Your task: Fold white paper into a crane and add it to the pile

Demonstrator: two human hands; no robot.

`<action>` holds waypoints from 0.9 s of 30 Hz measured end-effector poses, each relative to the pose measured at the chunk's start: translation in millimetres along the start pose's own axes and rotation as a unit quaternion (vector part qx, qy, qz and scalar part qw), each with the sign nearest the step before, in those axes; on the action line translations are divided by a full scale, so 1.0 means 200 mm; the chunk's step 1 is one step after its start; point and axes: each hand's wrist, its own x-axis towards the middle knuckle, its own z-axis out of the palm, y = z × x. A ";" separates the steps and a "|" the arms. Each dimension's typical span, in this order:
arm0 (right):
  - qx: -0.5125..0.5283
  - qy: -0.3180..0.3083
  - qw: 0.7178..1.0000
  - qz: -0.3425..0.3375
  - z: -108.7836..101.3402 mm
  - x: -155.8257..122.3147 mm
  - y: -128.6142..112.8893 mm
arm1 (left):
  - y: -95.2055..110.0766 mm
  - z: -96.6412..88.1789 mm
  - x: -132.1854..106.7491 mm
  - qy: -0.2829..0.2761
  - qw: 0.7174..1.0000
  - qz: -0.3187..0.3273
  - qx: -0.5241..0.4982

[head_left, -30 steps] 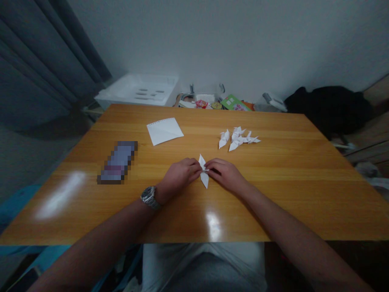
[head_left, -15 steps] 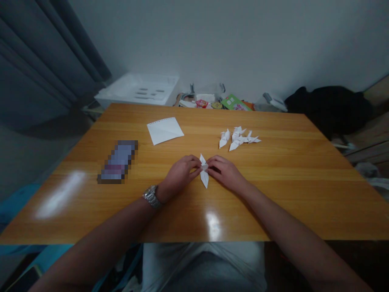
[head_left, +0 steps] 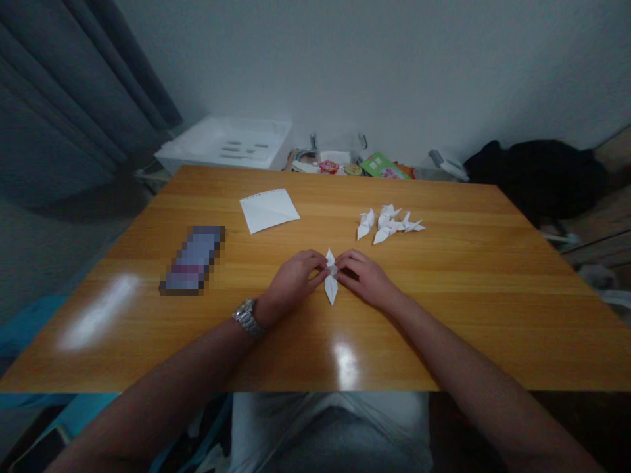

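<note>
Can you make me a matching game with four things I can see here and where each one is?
Things:
1. Wristwatch
2. Flat sheet
3. Folded paper
4. White tray

Places:
A. Past the far edge of the table
B. Between the left hand and right hand
C. Around the left wrist
D. On the table, not held

Pairs: 1-C, 2-D, 3-B, 4-A

No lettering can be read around the wooden surface (head_left: 483, 295).
Beyond the surface's far edge, a red packet (head_left: 329, 167) and a green booklet (head_left: 382, 165) bear pale markings too small to make out; on the surface, a phone-like device (head_left: 193, 259) is pixelated; above it, the wristwatch (head_left: 249, 318) has an illegible dial.
</note>
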 end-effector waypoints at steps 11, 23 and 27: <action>0.010 0.002 1.000 0.019 0.01 0.00 -0.01 | 0.00 0.00 0.00 0.004 1.000 0.012 0.007; -0.009 0.043 0.991 0.125 0.01 0.01 -0.05 | 0.03 0.03 0.01 0.038 0.997 -0.057 -0.024; -0.018 0.054 0.997 0.060 0.02 0.00 -0.04 | 0.02 0.02 0.01 0.032 0.998 -0.059 -0.014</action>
